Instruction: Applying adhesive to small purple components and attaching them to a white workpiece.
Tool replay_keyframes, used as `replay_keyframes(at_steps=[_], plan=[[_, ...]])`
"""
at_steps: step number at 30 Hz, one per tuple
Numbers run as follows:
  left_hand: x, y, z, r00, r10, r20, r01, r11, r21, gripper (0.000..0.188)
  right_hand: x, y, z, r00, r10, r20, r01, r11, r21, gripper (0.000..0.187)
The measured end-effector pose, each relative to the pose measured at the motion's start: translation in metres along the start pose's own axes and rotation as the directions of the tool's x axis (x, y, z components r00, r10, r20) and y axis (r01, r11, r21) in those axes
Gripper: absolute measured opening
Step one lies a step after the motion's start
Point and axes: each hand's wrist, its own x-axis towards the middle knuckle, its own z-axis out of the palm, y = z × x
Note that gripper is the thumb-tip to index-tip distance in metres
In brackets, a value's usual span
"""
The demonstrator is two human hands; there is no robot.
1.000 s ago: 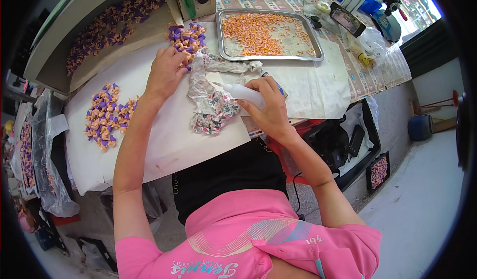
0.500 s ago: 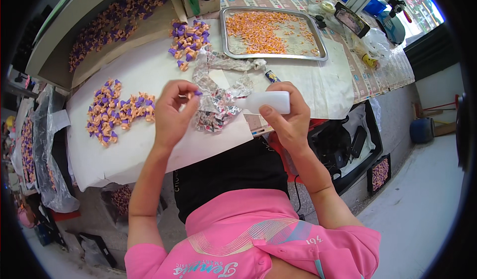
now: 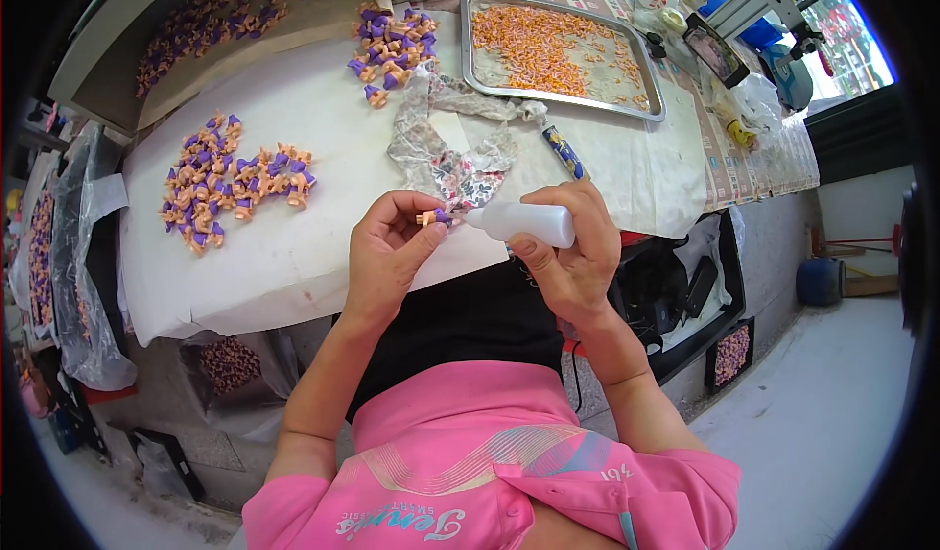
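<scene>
Between thumb and fingers, my left hand [image 3: 395, 251] pinches a small purple and peach figurine part [image 3: 432, 217]. My right hand [image 3: 578, 246] is wrapped round a white squeeze bottle [image 3: 529, 224], tipped on its side with its nozzle pointing left. The nozzle end is right by the figurine part; whether they touch I cannot tell. Just beyond both hands lies a crumpled floral cloth [image 3: 475, 173] on the white paper. A dark blue patterned tube [image 3: 564, 151] rests on the paper beyond my right hand.
Loose purple and peach parts form a pile [image 3: 235, 183] at the left and another pile [image 3: 392, 50] farther back. A metal tray [image 3: 654, 109] of small orange and pink pieces stands at the back right. Behind it are a phone on a stand [image 3: 715, 50] and plastic bags [image 3: 754, 99].
My left hand has moved right and nearer to me, bringing the figurine part to the bottle's nozzle. The bottle stays in my right hand. The view has shifted slightly.
</scene>
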Motion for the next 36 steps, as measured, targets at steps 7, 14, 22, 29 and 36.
replay_keyframes(at_steps=[7, 14, 22, 29, 36], plan=[[0.001, -0.002, -0.005, 1.000, -0.003, -0.002, 0.003, 1.000, 0.009, 0.024, 0.000, 0.002, 0.006, 1.000, 0.001, 0.026, 0.000, 1.000, -0.021, 0.029], [0.001, -0.004, -0.003, 1.000, 0.002, 0.000, -0.002, 1.000, 0.011, 0.025, -0.004, 0.005, 0.004, 0.997, 0.039, 0.071, -0.038, 0.999, -0.016, 0.034], [0.000, -0.006, -0.001, 1.000, 0.008, 0.006, -0.008, 1.000, 0.001, 0.025, -0.002, 0.003, -0.001, 0.999, 0.002, 0.049, 0.000, 1.000, -0.028, 0.031], [0.000, -0.008, -0.001, 1.000, 0.008, 0.024, -0.008, 1.000, 0.009, 0.024, -0.003, 0.005, -0.003, 0.999, 0.003, 0.040, -0.002, 1.000, -0.026, 0.029], [-0.001, -0.009, -0.001, 1.000, 0.011, 0.019, -0.011, 1.000, 0.000, 0.024, -0.003, 0.008, -0.007, 0.999, 0.014, 0.037, -0.013, 1.000, -0.024, 0.029]])
